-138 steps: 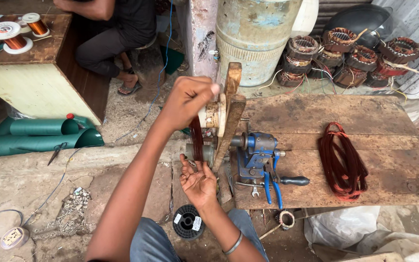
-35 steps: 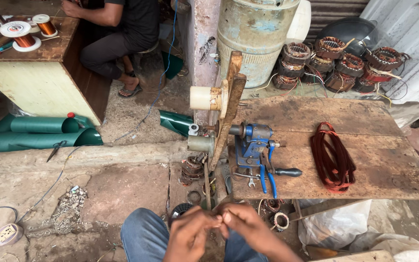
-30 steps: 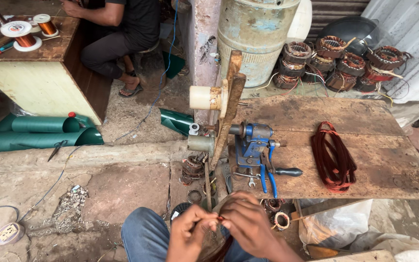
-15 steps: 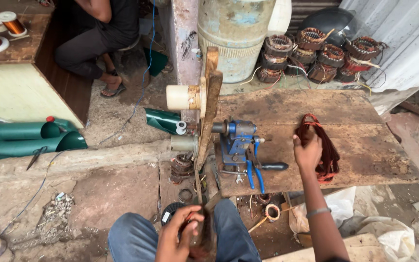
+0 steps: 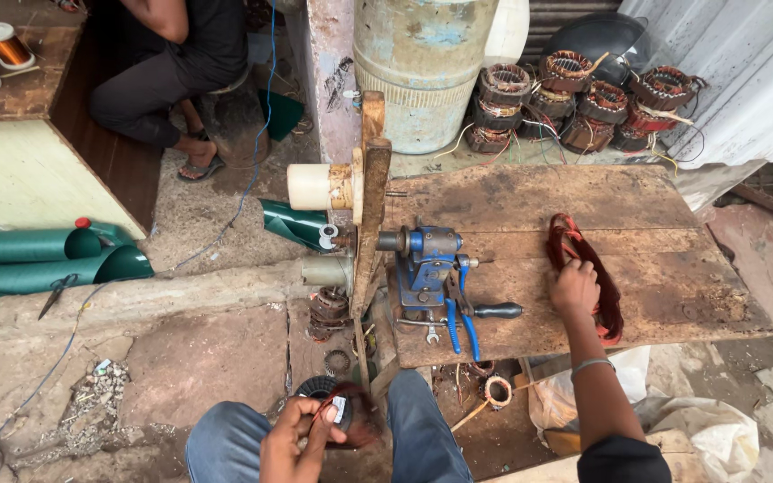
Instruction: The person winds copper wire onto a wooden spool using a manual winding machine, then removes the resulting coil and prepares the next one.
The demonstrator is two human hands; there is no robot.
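While the left hand (image 5: 293, 438) sits low over the lap, its fingers pinch a small dark-red wire coil (image 5: 351, 420) (partly blurred) just above the jeans. Further right, the blue hand-crank winder (image 5: 436, 273) stands bolted on the wooden bench (image 5: 673, 295). Rightmost, the right hand (image 5: 574, 288) rests on a bundle of reddish wire loops (image 5: 588, 268) lying on the bench, fingers curled onto the strands.

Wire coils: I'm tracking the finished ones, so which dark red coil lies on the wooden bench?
The larger wire coil under the right hand, beside the blue winding machine. The smaller coil is in the left hand, over the lap.
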